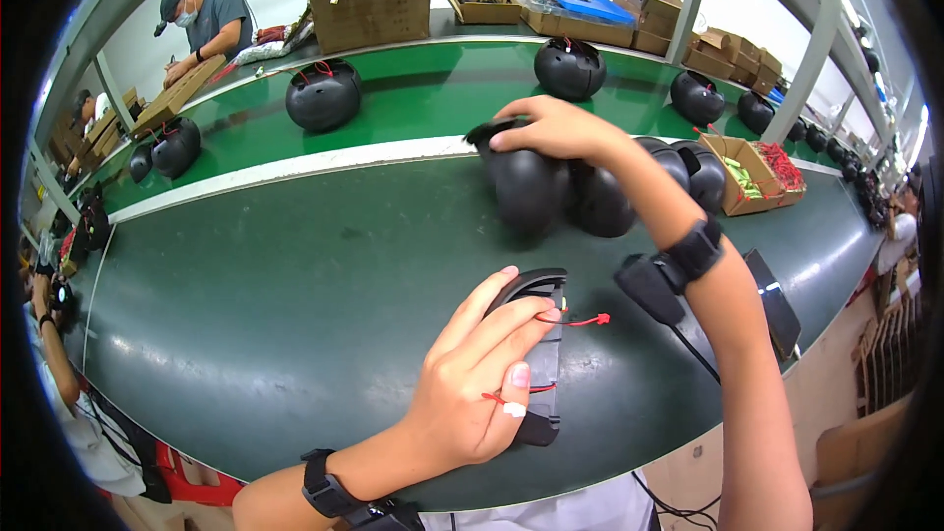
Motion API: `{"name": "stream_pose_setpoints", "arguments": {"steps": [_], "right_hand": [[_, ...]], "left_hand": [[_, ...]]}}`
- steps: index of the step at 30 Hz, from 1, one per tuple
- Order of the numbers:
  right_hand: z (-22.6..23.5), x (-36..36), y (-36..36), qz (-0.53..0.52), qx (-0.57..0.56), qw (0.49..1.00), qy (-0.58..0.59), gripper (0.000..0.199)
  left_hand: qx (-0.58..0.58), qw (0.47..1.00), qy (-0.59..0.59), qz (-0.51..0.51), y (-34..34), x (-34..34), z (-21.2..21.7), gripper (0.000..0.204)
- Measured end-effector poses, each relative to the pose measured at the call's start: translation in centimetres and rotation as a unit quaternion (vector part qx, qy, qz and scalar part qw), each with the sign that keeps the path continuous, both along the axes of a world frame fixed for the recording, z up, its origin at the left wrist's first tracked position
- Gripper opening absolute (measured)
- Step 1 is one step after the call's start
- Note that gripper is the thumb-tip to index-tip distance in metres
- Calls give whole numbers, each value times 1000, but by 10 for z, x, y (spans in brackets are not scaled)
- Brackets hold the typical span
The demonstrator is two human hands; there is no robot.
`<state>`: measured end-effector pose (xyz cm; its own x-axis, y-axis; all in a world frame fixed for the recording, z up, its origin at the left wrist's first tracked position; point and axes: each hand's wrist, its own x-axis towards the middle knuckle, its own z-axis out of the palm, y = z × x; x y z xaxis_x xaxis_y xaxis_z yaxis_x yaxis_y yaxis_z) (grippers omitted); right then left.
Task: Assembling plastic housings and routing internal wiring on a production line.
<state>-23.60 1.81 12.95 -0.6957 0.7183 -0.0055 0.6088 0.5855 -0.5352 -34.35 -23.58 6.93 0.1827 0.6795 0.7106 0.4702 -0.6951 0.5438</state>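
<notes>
My left hand [477,374] is closed round a black curved plastic part [540,430] low over the table, near its front edge. Thin red and black wires come out between the fingers, one ending in a red connector [603,319] and another in a white connector [514,409]. Farther off, my right hand [551,128] grips the upper rim of a round black plastic shell [531,199], which is smeared by motion. Right beside that shell stand more black shells [602,205], partly behind my right forearm.
A cardboard box [744,205] of green-wrapped cells and red wires sits at the right. Behind a white ledge, a green conveyor belt [423,103] carries several black shells. A black flat device [774,303] lies by my right forearm. Across the belt, a person [211,25] works near cardboard boxes [371,12].
</notes>
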Motion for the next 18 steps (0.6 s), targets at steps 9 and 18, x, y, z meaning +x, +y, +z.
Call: {"name": "stream_pose_setpoints", "arguments": {"steps": [9, 18], "right_hand": [[-22, 116, -149, -144, -175, 941, 250, 59], [-60, 73, -192, 110, -170, 900, 387, 58]], "left_hand": [[-13, 999, -39, 23, -7, -13, -3, 38], [-3, 1000, 4, 22, -14, -24, 5, 30]]}}
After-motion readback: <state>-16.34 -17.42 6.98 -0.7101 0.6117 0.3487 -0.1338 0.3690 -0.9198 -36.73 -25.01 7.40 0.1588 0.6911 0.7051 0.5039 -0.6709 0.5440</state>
